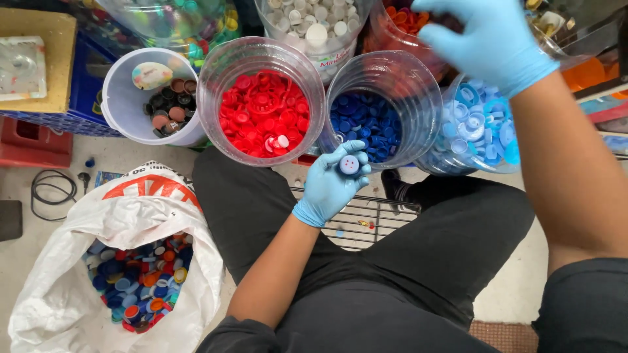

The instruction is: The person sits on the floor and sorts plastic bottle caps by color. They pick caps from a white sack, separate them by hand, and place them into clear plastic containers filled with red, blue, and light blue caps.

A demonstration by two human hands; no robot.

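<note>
Cap point(348, 165) (blue, round, inner face up) sits pinched in left hand point(333, 183); right hand point(487, 39) hovers spread, empty.

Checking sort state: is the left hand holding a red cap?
No. The left hand holds a blue cap in its gloved palm, near the tub of dark blue caps.

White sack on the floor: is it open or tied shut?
Open. The white sack has its mouth spread wide, showing mixed bottle caps inside; neither gloved hand touches it.
</note>
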